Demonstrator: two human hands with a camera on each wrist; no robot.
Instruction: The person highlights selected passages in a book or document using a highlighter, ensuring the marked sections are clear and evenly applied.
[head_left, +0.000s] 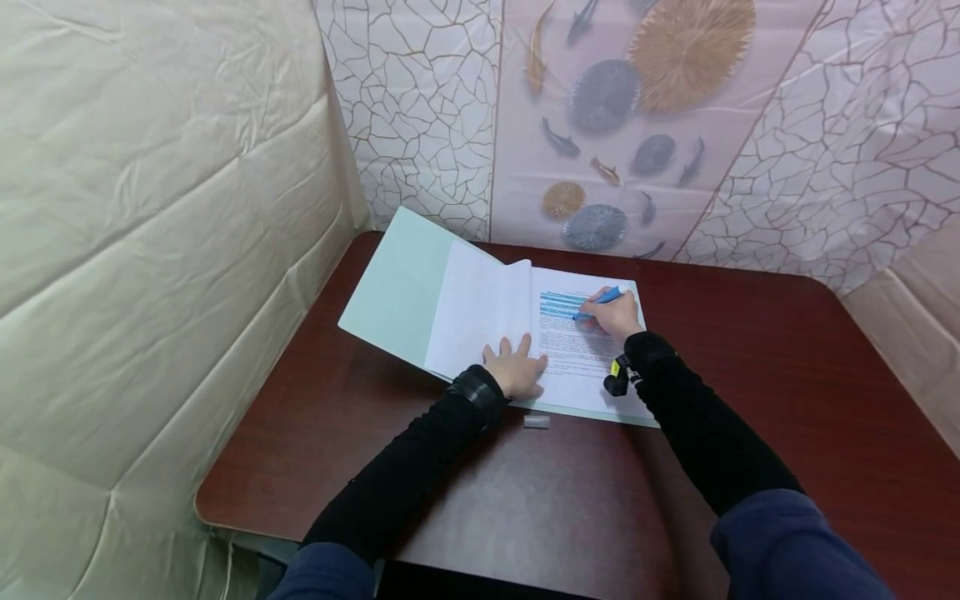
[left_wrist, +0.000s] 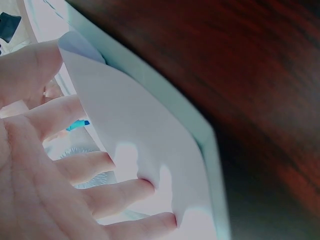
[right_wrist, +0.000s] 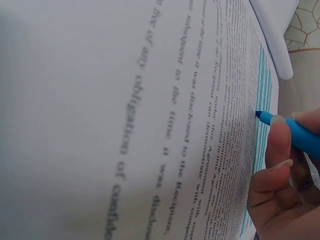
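Observation:
A pale green folder (head_left: pixel 393 283) lies spread on the table, with white sheets inside. My left hand (head_left: pixel 513 371) rests with fingers spread over the fold between the turned-back sheet (head_left: pixel 480 304) and the printed page (head_left: pixel 573 354); in the left wrist view its fingertips touch the white paper (left_wrist: pixel 135 110). Between thumb and fingers, my right hand (head_left: pixel 618 317) pinches a blue highlighter (right_wrist: pixel 302 137). Its dark tip is at the printed text, beside the blue-marked lines (head_left: pixel 558 304) near the top of the page. Part of the text is hidden under my right hand.
A small grey piece (head_left: pixel 536 422) lies on the dark red-brown table (head_left: pixel 750 350) just in front of the folder. Behind the table hangs a patterned sheet (head_left: pixel 420 108); a padded cream wall (head_left: pixel 187 208) stands to the left.

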